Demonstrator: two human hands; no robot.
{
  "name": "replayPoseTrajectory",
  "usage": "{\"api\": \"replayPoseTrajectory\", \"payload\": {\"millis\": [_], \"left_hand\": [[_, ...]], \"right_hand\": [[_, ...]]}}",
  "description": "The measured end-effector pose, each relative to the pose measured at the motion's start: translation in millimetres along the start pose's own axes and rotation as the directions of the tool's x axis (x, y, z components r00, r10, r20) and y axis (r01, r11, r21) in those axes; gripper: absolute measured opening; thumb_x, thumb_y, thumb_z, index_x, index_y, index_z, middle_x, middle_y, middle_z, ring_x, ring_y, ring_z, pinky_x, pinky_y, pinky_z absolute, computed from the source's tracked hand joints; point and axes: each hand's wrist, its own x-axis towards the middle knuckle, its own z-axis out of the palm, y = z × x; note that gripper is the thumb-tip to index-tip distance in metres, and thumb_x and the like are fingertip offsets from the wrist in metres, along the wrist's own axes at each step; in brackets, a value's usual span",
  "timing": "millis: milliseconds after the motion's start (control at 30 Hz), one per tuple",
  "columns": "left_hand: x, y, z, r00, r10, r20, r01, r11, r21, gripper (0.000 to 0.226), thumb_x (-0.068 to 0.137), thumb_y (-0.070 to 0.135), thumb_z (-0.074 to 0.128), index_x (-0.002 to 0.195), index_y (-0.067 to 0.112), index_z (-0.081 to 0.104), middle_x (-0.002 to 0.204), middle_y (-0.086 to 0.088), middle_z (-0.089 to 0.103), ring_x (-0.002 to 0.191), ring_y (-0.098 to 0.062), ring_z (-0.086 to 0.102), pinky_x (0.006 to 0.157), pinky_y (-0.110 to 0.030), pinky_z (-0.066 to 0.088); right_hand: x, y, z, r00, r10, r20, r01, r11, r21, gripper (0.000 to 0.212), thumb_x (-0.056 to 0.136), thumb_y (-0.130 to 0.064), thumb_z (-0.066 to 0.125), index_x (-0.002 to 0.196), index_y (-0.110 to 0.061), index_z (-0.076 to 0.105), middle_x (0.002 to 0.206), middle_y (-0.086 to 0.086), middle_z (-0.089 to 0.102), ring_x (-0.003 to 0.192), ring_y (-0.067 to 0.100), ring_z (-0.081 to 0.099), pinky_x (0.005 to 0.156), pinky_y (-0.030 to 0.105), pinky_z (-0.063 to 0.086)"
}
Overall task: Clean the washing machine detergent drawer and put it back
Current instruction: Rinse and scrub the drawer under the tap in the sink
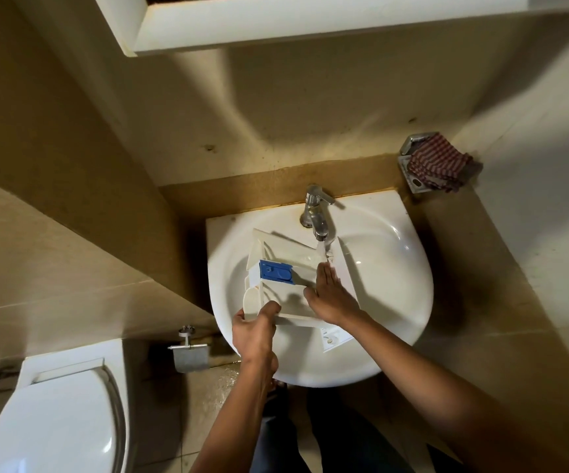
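While your left hand [254,331] clamps the detergent drawer [288,249] over the basin [395,268], your right hand [327,295] lies flat inside, fingers straight, under the running tap [317,213]: mid-rinse; next, probably the blue cap [276,269].

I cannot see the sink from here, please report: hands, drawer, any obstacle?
Left hand grips white plastic detergent drawer. Right hand, fingers flat inside it, under running chrome tap. Loose white plastic piece in white sink basin, not obstructing.
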Motion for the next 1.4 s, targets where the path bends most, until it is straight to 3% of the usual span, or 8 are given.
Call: {"api": "replayPoseTrajectory", "payload": {"millis": [300, 467, 633, 767, 967, 1233, 1333, 1400], "left_hand": [[10.3, 1.5, 3.2, 1.0, -0.024, 0.004, 0.024, 1.0, 0.005, 0.034, 0.072, 0.006, 0.073, 0.103, 0.006, 0.058, 0.08, -0.005, 0.065, 0.065, -0.017, 0.059, 0.061, -0.025, 0.051], [17.0, 0.3, 2.2, 1.0, -0.025, -0.001, 0.025, 0.999, 0.047, 0.025, 0.07, 0.007, 0.073, 0.093, 0.006, 0.063, 0.079, -0.006, 0.064, 0.062, -0.017, 0.058, 0.064, -0.026, 0.053], [24.0, -2.4, 0.1, 0.999, -0.033, 0.042, 0.028, 0.994, 0.11, 0.045, 0.069, 0.01, 0.075, 0.11, -0.003, 0.061, 0.09, -0.01, 0.063, 0.071, -0.019, 0.059, 0.079, -0.032, 0.057], [23.8, -1.6, 1.4, 0.998, -0.034, 0.054, 0.028, 0.994, 0.106, 0.051, 0.07, 0.009, 0.074, 0.117, -0.004, 0.058, 0.098, -0.012, 0.064, 0.077, -0.021, 0.061, 0.085, -0.035, 0.057], [26.6, 0.1, 1.7, 0.996, -0.045, 0.074, 0.038, 0.995, 0.09, 0.049, 0.072, 0.008, 0.073, 0.116, -0.005, 0.058, 0.095, -0.013, 0.062, 0.08, -0.026, 0.061, 0.088, -0.038, 0.056], [34.6, -1.6, -3.1, 0.993, -0.043, 0.108, 0.033, 0.995, 0.092, 0.041, 0.076, 0.008, 0.071, 0.114, -0.002, 0.057, 0.094, -0.014, 0.058, 0.08, -0.025, 0.058, 0.083, -0.035, 0.056], [37.0, -0.5, -4.9, 0.992, -0.061, 0.109, 0.054, 0.996, 0.065, 0.027, 0.077, 0.006, 0.068, 0.102, 0.001, 0.059, 0.087, -0.015, 0.057, 0.065, -0.021, 0.055, 0.065, -0.028, 0.054], [39.9, -0.8, -7.3, 0.99, -0.078, 0.117, 0.073, 0.996, 0.043, 0.026, 0.079, 0.005, 0.066, 0.103, -0.001, 0.06, 0.077, -0.013, 0.056, 0.059, -0.02, 0.053, 0.06, -0.026, 0.053]], "right_hand": [[-25.7, 2.9, 10.7, 0.984, 0.129, 0.127, -0.12, 0.99, -0.077, 0.066, 0.102, -0.036, 0.018, 0.15, 0.001, -0.008, 0.159, 0.016, -0.01, 0.148, 0.023, -0.006, 0.118, 0.032, 0.001], [-37.0, -3.9, 5.2, 0.99, 0.143, -0.009, -0.142, 0.968, -0.206, 0.058, 0.101, -0.029, 0.022, 0.143, 0.012, 0.022, 0.15, 0.028, 0.028, 0.138, 0.031, 0.031, 0.111, 0.035, 0.023], [-20.6, -5.1, 6.0, 0.999, 0.043, -0.008, -0.043, 0.998, 0.053, 0.061, 0.101, -0.027, 0.027, 0.151, -0.001, 0.003, 0.16, 0.016, 0.001, 0.147, 0.027, 0.004, 0.119, 0.038, 0.009], [-12.1, -7.2, 16.3, 0.995, 0.028, -0.099, -0.012, 0.987, 0.161, 0.067, 0.1, -0.038, 0.031, 0.153, -0.008, 0.003, 0.161, 0.011, 0.001, 0.148, 0.024, -0.004, 0.12, 0.04, 0.004], [-15.9, 2.3, 25.2, 0.994, 0.074, -0.084, -0.065, 0.992, 0.107, 0.061, 0.101, -0.031, 0.021, 0.152, -0.002, 0.003, 0.16, 0.014, -0.003, 0.148, 0.022, -0.007, 0.12, 0.036, 0.0], [19.3, -7.1, -21.9, 0.998, 0.026, -0.062, -0.017, 0.989, 0.148, 0.059, 0.101, -0.034, 0.024, 0.151, -0.006, 0.012, 0.16, 0.011, 0.008, 0.146, 0.024, 0.013, 0.116, 0.039, 0.019], [26.8, -0.4, -18.6, 0.999, -0.039, 0.024, 0.039, 0.999, -0.003, 0.045, 0.101, -0.025, 0.023, 0.14, -0.003, 0.03, 0.157, 0.012, 0.016, 0.147, 0.022, 0.006, 0.115, 0.037, 0.017], [26.1, 6.2, -12.3, 0.997, -0.067, -0.039, 0.062, 0.991, -0.119, 0.04, 0.099, -0.024, 0.03, 0.129, -0.001, 0.042, 0.143, 0.011, 0.037, 0.14, 0.028, 0.024, 0.107, 0.039, 0.026]]}}
